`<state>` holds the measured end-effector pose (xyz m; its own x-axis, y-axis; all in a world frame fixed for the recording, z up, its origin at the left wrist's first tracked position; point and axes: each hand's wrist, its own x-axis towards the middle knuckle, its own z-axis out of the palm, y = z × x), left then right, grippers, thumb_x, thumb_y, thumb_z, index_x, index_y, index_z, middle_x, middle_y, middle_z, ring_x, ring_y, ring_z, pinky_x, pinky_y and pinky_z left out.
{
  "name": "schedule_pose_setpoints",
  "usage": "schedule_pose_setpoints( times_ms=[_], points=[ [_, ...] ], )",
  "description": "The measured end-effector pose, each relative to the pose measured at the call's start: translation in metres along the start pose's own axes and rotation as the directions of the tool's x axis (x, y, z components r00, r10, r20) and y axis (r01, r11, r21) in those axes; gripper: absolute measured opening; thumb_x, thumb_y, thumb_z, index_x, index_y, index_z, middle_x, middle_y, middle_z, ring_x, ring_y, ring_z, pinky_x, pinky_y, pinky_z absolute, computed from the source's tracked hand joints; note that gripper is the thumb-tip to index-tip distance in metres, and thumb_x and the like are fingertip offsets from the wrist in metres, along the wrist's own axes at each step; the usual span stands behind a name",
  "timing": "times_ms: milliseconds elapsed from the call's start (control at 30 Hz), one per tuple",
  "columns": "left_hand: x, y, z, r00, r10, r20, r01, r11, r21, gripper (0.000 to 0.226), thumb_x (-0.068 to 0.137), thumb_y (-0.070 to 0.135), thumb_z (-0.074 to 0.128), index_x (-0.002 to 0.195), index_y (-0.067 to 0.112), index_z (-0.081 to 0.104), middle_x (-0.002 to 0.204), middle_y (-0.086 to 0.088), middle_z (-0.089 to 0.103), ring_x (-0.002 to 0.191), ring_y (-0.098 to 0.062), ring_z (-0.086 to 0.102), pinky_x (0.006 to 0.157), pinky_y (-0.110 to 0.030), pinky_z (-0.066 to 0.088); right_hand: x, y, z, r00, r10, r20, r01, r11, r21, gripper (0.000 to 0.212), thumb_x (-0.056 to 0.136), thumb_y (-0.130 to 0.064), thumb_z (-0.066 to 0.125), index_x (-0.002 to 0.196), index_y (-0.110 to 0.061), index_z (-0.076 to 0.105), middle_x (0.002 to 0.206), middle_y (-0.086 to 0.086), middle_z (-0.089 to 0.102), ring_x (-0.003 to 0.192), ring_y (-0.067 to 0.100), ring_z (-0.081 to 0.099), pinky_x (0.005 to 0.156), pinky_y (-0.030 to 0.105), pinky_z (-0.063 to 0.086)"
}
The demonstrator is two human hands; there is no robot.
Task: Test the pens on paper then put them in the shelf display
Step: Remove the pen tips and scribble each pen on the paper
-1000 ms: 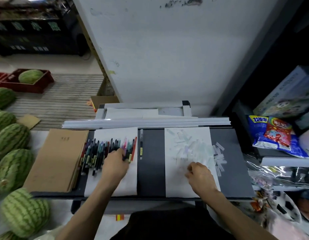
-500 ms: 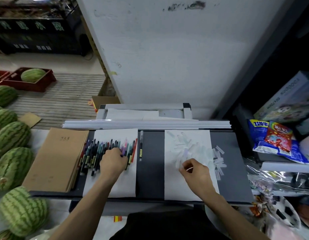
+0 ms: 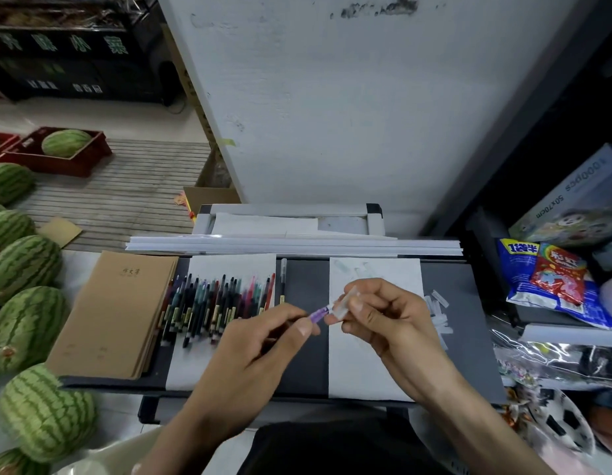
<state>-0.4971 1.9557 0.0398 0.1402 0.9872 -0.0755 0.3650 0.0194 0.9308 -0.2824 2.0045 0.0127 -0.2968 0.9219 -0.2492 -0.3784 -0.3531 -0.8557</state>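
The dark table (image 3: 304, 279) filled the middle of the frame, with watermelons (image 3: 27, 269) down the left edge. On its left part lay a stack of brown notebooks (image 3: 119, 310), then a white sheet (image 3: 229, 265) carrying the pile of pens (image 3: 212, 303). Right of centre lay the test paper (image 3: 352, 371), with loose caps (image 3: 438, 298) scattered at its right edge. Above that paper the left hand (image 3: 249, 358) pinched the barrel of a purple pen (image 3: 318, 314) between thumb and curled fingers, and the right hand (image 3: 390, 320) pinched a clear cap (image 3: 345, 301) at the pen's tip. Whether the cap was coming off or going on could not be told. Either way, the move would likely go best with cap and barrel kept in one line, both grips close to the joint, and a short straight push or pull, so the tip neither bent nor smeared the fingers.
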Motion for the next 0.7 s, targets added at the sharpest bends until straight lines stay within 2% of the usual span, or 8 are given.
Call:
schedule_pose_setpoints(
  times_ms=[67,133,200,267,400,567,700],
  points=[
    [0.0,0.004,-0.003,0.999,0.031,-0.018,-0.03,0.999,0.029,0.026,0.104,0.047,0.055,0.105,0.033,0.076,0.064,-0.006,0.048,0.056,-0.021,0.034,0.053,-0.027,0.024,-0.003,-0.008,0.003,0.999,-0.031,0.022,0.033,0.992,-0.124,0.019,0.093,-0.019,0.069,0.109,-0.012,0.076,0.084,0.015,0.069,0.078,0.032,0.07,0.069,0.029,0.053],
    [0.002,0.005,-0.006,0.998,0.062,-0.029,-0.06,0.995,0.081,0.024,0.104,0.045,0.056,0.104,0.034,0.078,0.062,-0.002,0.052,0.053,-0.01,0.035,0.052,-0.022,0.025,-0.006,-0.016,0.002,0.993,-0.099,0.067,0.116,0.94,-0.321,0.023,0.099,-0.012,0.063,0.115,-0.017,0.079,0.08,0.008,0.064,0.068,0.024,0.059,0.066,0.024,0.046],
    [0.004,0.004,-0.007,0.996,0.09,-0.025,-0.086,0.986,0.14,0.023,0.107,0.044,0.057,0.106,0.033,0.078,0.063,0.001,0.054,0.052,-0.005,0.037,0.051,-0.02,0.026,-0.008,-0.024,0.002,0.981,-0.149,0.121,0.189,0.866,-0.463,0.032,0.101,-0.001,0.06,0.116,-0.021,0.08,0.083,0.001,0.062,0.069,0.019,0.054,0.067,0.022,0.044],
    [0.006,0.004,-0.007,0.994,0.108,-0.014,-0.104,0.98,0.168,0.027,0.105,0.048,0.056,0.107,0.032,0.077,0.063,0.003,0.054,0.052,-0.004,0.038,0.051,-0.018,0.027,-0.01,-0.031,0.005,0.983,-0.147,0.114,0.186,0.817,-0.546,0.031,0.096,-0.002,0.068,0.108,-0.026,0.082,0.082,-0.001,0.068,0.068,0.016,0.059,0.067,0.021,0.047],
    [0.006,0.002,-0.007,0.991,0.134,-0.017,-0.127,0.968,0.215,0.031,0.104,0.054,0.053,0.11,0.034,0.076,0.064,0.007,0.054,0.052,-0.007,0.04,0.05,-0.022,0.029,-0.01,-0.041,0.01,0.988,-0.139,0.063,0.15,0.799,-0.582,0.018,0.09,-0.004,0.077,0.094,-0.021,0.081,0.076,0.0,0.075,0.065,0.015,0.064,0.065,0.021,0.051],
    [0.007,-0.004,-0.007,0.991,0.136,-0.001,-0.131,0.955,0.267,0.03,0.105,0.054,0.053,0.108,0.033,0.075,0.067,0.003,0.056,0.055,-0.018,0.047,0.05,-0.036,0.037,-0.01,-0.039,0.009,0.982,-0.175,0.069,0.178,0.747,-0.641,0.023,0.088,-0.002,0.079,0.09,-0.025,0.082,0.079,-0.002,0.074,0.067,0.018,0.065,0.065,0.026,0.053],
    [0.007,-0.011,-0.001,0.986,0.163,0.033,-0.165,0.926,0.341,0.037,0.108,0.051,0.052,0.091,0.025,0.072,0.063,0.003,0.045,0.055,-0.02,0.04,0.051,-0.042,0.037,-0.006,-0.022,0.012,0.979,-0.168,0.118,0.204,0.732,-0.65,0.03,0.089,0.0,0.077,0.086,-0.029,0.082,0.084,-0.002,0.075,0.066,0.015,0.064,0.065,0.03,0.054]
  ],
)
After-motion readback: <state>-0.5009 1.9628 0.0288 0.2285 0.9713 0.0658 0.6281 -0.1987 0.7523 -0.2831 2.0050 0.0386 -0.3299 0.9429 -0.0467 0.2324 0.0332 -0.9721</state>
